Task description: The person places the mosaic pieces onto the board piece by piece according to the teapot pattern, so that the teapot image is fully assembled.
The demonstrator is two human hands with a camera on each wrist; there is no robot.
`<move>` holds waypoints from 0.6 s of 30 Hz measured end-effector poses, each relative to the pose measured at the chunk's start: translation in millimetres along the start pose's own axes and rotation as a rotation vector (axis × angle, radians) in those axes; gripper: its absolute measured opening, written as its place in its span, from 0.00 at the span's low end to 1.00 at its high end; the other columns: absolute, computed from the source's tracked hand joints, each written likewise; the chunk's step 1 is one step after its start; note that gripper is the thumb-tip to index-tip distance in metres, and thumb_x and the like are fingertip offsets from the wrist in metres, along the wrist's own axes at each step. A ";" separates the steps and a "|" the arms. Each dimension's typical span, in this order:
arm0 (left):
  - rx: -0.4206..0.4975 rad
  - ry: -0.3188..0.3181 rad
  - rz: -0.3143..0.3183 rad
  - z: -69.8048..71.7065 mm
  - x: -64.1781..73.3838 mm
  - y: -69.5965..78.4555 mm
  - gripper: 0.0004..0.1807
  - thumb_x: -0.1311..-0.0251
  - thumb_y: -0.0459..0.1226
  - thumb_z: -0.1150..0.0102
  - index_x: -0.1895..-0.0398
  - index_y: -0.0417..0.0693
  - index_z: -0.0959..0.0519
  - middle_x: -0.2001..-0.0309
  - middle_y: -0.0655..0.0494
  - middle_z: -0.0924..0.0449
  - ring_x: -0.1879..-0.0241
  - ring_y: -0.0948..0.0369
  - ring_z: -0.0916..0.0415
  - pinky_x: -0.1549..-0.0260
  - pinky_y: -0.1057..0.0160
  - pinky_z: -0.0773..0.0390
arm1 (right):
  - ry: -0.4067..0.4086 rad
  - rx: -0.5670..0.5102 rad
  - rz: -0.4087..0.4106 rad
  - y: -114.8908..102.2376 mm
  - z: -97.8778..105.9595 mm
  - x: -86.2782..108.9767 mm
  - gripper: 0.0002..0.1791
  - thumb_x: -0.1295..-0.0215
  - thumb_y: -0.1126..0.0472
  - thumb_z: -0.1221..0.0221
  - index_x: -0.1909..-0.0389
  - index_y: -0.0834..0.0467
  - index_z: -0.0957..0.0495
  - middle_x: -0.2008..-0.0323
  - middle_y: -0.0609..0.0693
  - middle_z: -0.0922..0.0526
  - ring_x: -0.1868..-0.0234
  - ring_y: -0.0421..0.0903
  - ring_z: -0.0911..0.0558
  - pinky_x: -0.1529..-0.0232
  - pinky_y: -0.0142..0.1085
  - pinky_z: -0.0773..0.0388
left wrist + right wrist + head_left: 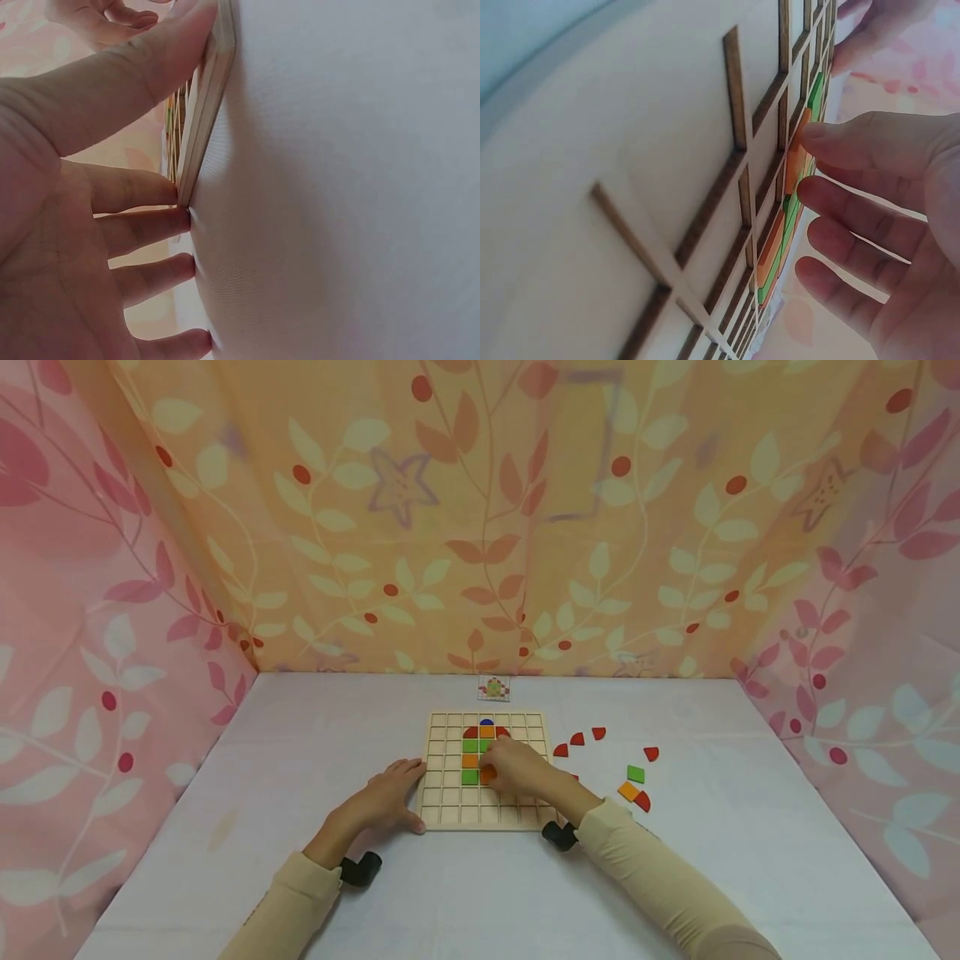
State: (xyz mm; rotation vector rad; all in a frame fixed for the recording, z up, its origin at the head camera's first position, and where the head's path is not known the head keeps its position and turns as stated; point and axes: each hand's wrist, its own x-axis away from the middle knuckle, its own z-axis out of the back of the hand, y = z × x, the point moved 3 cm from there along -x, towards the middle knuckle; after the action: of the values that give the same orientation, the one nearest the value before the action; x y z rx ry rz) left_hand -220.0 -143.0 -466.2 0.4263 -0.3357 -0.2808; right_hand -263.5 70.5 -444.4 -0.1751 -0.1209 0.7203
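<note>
A wooden grid board [442,814] lies on the table with square tiles in its cells. My left hand [386,797] rests at its left side, thumb and fingers spread and fairly straight against the wooden edge [202,112]. Over the middle of the board is my right hand [517,767]. In the right wrist view its thumb [855,139] touches an orange square tile [795,169] lying in a cell; the index fingertip is partly hidden behind the thumb. Beside it are a green tile [469,777], another orange tile [469,761] and a red quarter-round piece [471,732].
Loose red quarter-round pieces [577,739], a green tile [636,773] and an orange tile [627,791] lie right of the board. A small pattern card [493,688] lies behind it. A blue rounded piece [487,722] tops the arrangement. Patterned cloth [480,568] hangs around the table.
</note>
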 end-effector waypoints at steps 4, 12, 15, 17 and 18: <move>-0.006 0.001 -0.002 0.3 -0.1 -0.1 0.55 0.59 0.43 0.21 0.27 0.39 0.41 0.26 0.42 0.44 0.25 0.42 0.51 0.31 0.36 0.45 | 0.015 0.011 0.019 -0.1 -0.2 0.9 0.09 0.43 0.63 0.34 0.60 0.54 0.13 0.66 0.45 0.19 0.62 0.42 0.28 0.59 0.32 0.26; 0.001 0.002 -0.003 0.3 0.2 0.8 0.55 0.60 0.43 0.21 0.27 0.38 0.41 0.26 0.41 0.43 0.25 0.42 0.51 0.31 0.36 0.45 | 0.024 -0.027 0.007 3.2 -1.9 3.8 0.09 0.42 0.62 0.34 0.60 0.54 0.13 0.63 0.46 0.18 0.58 0.43 0.25 0.53 0.36 0.23; -0.004 0.004 -0.001 0.7 0.6 2.0 0.55 0.60 0.43 0.21 0.27 0.38 0.40 0.26 0.41 0.43 0.25 0.42 0.51 0.32 0.35 0.45 | 0.021 -0.055 -0.006 5.8 -0.1 6.2 0.10 0.42 0.63 0.35 0.58 0.54 0.13 0.60 0.47 0.17 0.56 0.44 0.24 0.49 0.38 0.23; -0.008 0.006 0.002 0.8 0.3 2.6 0.55 0.60 0.43 0.21 0.28 0.38 0.40 0.26 0.41 0.43 0.25 0.42 0.51 0.32 0.35 0.45 | 0.023 -0.072 -0.001 7.4 3.1 8.0 0.11 0.41 0.63 0.35 0.57 0.54 0.13 0.59 0.47 0.16 0.55 0.44 0.23 0.49 0.38 0.23; -0.010 0.007 0.004 0.8 0.4 2.9 0.55 0.60 0.43 0.21 0.28 0.38 0.40 0.26 0.41 0.43 0.25 0.42 0.50 0.32 0.35 0.45 | 0.024 -0.072 0.001 8.3 4.8 9.1 0.11 0.41 0.63 0.35 0.57 0.55 0.13 0.59 0.48 0.16 0.56 0.44 0.24 0.49 0.38 0.23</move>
State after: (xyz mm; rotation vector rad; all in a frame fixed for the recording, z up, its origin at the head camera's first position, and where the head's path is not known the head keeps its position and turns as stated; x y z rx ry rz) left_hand -219.4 -140.9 -464.2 0.4163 -0.3285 -0.2775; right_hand -262.9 83.3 -440.9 -0.2530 -0.1238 0.7150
